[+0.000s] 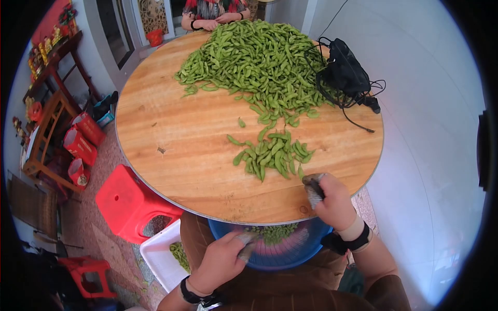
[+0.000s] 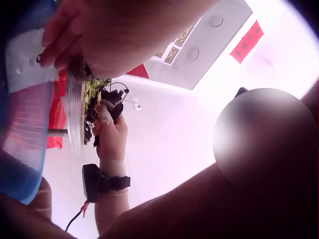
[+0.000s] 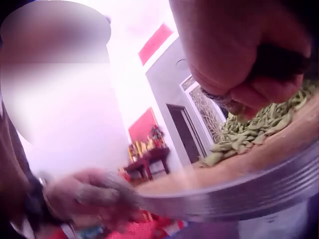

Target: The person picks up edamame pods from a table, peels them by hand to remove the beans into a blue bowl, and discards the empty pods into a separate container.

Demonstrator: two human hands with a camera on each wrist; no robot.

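Observation:
Green bean pods form a small pile on the round wooden table, with a large heap behind. At the small pile's near right side, my right hand pinches a green pod at its fingertips; a dark item shows in its palm. Wrappings cover some fingertips of both hands. My left hand, fingers loosely bent, is over the left side of a blue basin below the table edge; no item shows in it. Shelled green beans lie in the basin.
A black bag with cables lies at the table's right. Another person's hands are at the far edge. Left of the basin stand a white tub with pods and a red stool. A white wall is at right.

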